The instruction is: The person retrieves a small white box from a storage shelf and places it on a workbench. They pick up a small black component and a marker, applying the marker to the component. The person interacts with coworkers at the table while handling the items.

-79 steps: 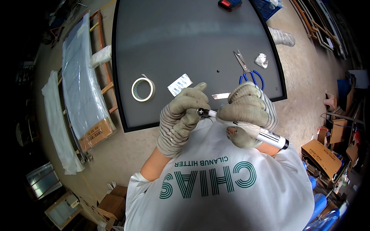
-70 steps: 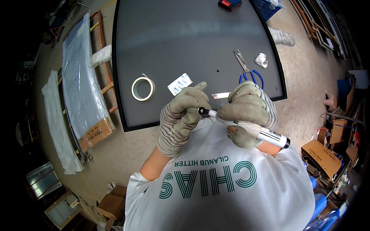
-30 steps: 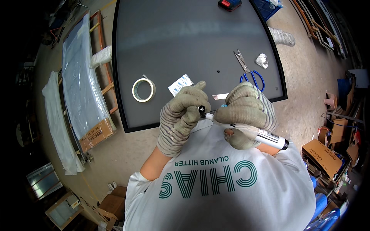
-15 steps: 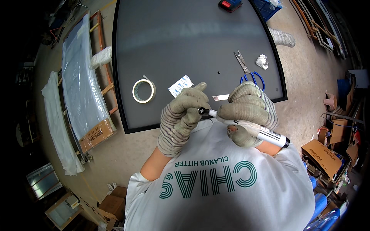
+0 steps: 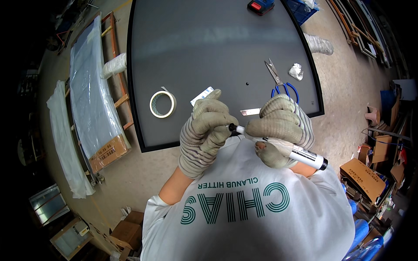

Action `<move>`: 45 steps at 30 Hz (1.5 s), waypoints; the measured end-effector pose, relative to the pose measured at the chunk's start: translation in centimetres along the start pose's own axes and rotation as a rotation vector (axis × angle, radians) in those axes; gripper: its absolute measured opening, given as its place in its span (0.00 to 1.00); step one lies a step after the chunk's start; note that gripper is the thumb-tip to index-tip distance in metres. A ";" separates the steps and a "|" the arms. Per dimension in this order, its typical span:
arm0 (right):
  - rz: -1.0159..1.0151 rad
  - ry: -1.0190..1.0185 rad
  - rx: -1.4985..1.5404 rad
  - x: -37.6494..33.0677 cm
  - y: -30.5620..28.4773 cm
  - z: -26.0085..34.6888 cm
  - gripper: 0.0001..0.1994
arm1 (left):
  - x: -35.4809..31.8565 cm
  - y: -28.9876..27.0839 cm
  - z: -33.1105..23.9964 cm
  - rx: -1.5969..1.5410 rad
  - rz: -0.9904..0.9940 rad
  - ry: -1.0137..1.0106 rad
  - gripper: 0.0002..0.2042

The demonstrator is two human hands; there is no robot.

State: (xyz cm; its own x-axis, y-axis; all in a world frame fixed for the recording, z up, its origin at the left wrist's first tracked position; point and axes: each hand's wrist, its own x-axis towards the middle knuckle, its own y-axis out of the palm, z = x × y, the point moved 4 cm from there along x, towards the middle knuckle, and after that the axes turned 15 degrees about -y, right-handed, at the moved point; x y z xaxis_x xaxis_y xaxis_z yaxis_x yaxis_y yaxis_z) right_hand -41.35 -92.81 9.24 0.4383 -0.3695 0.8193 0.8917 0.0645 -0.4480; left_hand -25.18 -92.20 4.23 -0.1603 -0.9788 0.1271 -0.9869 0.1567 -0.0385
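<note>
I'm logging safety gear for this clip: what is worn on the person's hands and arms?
Both the left hand and the right hand wear knitted work gloves, greyish with darker stripes and ribbed cuffs. The left forearm is bare below a short white sleeve.

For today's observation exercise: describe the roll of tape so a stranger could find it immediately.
Start at the large dark grey tabletop. Near its front edge, ahead of the gloved left hand, lies a pale ring of tape, flat, beside a small white label. It is the only hollow circle there; the blue-handled scissors lie far right.
</note>
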 end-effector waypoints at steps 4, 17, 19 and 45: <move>0.066 0.167 0.077 -0.3 0.2 -0.4 0.07 | 0.2 -0.1 -0.6 0.150 -0.056 0.099 0.10; 0.002 0.132 0.140 -0.4 0.4 -0.3 0.14 | -0.2 -0.1 -0.8 0.201 -0.078 0.121 0.06; -0.054 0.051 0.016 -0.2 0.4 0.0 0.14 | -0.2 -0.1 -0.9 0.209 -0.081 0.126 0.06; -0.091 0.046 -0.026 -1.0 0.6 0.1 0.18 | -0.7 0.1 -0.6 0.122 -0.064 0.066 0.06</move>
State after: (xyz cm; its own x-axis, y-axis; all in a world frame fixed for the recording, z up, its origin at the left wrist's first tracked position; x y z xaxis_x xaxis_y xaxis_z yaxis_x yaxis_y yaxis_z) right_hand -41.21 -92.34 8.20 0.3492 -0.4149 0.8402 0.9243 0.0050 -0.3817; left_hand -25.14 -91.39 4.77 -0.1019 -0.9750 0.1976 -0.9864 0.0732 -0.1475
